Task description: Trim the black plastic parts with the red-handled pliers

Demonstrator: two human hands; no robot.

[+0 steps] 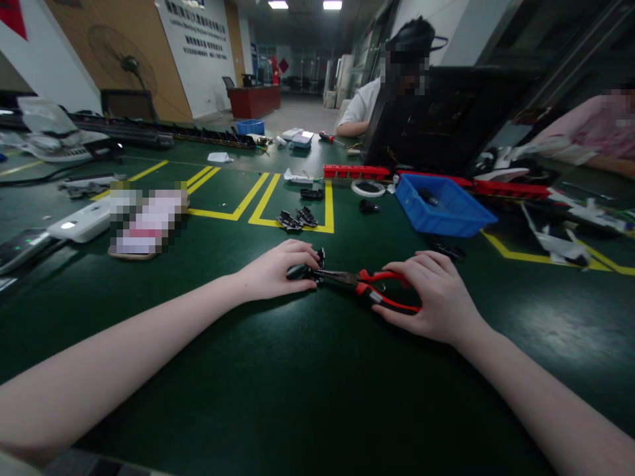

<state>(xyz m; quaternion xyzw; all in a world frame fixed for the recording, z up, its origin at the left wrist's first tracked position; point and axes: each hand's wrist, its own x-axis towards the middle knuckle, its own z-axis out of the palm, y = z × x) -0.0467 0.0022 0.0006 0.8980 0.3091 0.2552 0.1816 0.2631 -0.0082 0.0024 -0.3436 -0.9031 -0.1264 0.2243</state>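
Red-and-black needle-nose pliers lie in my right hand, its thumb and fingers closed round the spread handles. Their jaws point left and meet a small black part that my left hand grips. A dark rounded piece shows between the left thumb and fingers; whether it belongs to the same part I cannot tell. My fingers hide much of the held part. Farther back on the green table, several similar black parts lie inside a yellow taped outline.
A blue bin with dark pieces stands back right, beside a tape roll. To the left are a phone and a white power strip. A person sits across the table behind a large black panel.
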